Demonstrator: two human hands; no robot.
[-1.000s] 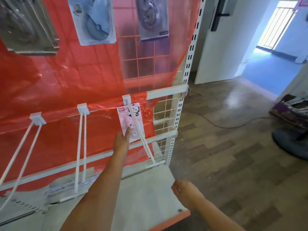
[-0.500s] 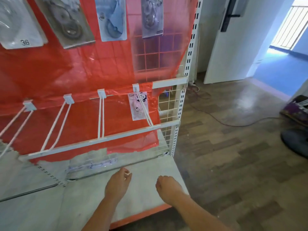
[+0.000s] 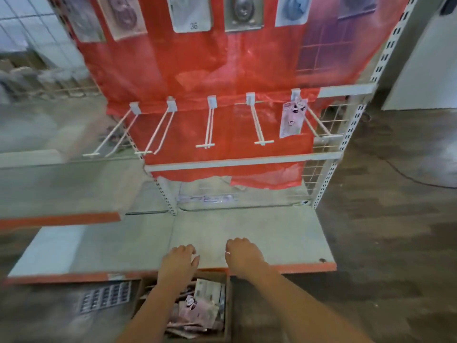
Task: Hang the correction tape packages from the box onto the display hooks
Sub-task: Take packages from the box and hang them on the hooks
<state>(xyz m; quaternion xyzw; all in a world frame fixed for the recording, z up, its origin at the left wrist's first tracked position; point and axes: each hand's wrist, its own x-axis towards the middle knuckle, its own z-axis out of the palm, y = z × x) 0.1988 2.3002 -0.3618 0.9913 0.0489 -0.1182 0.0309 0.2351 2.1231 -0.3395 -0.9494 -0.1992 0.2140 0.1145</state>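
Note:
One pink correction tape package [image 3: 291, 118] hangs on the rightmost white display hook [image 3: 316, 122]. Several other white hooks, such as the hook [image 3: 258, 125] beside it, carry nothing. A cardboard box [image 3: 228, 305] on the floor below the shelf holds several pink packages [image 3: 197, 308]. My left hand [image 3: 179, 262] hovers over the shelf's front edge above the box, fingers loosely curled, holding nothing. My right hand [image 3: 243, 254] is beside it, fingers curled downward, also holding nothing.
A grey shelf board [image 3: 272, 233] with an orange front edge lies under the hooks. Red plastic sheeting [image 3: 222, 65] covers the back grid, with other packaged goods [image 3: 191, 13] hung above. Wooden floor [image 3: 395, 219] extends to the right.
My left hand let go of the hung package and dropped to the shelf edge. The view swung left and down, bringing the box into sight. Both hands drew back toward me.

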